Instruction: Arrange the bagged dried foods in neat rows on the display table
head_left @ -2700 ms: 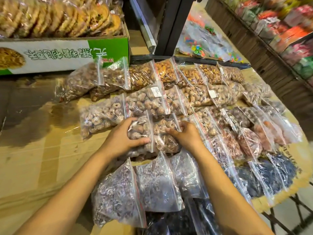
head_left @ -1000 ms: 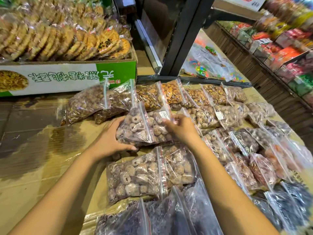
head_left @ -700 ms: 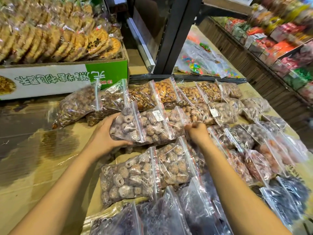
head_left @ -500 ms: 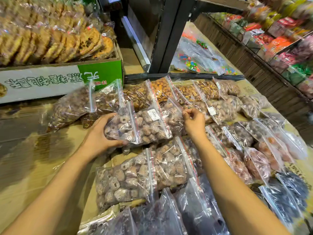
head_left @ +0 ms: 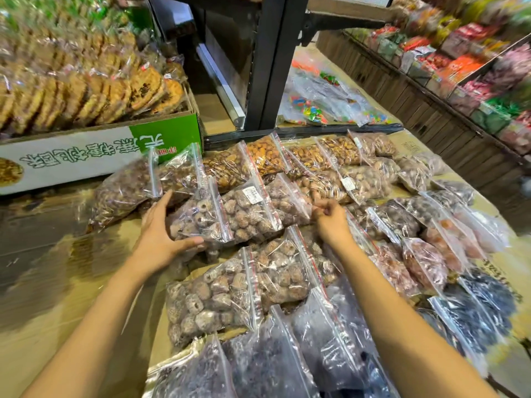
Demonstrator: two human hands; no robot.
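Plainly, the mushroom bag point(head_left: 201, 222) lies tilted at the left end of the second row from the back on the display table point(head_left: 43, 326). It looks light, soft and slippery (the dried caps could crumble), so cupping a bulging end seems best. The left hand point(head_left: 159, 239) holds its left end, thumb in front, fingers spread behind. The right hand point(head_left: 330, 222) curls at a neighbouring bag point(head_left: 290, 202)'s zip edge; whether it pinches, I cannot tell.

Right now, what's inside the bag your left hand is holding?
Dried mushrooms: brown caps and pale stems press against the clear bag in the left hand. The lower layers are hidden under the top ones, and the hand covers the bag's left end.
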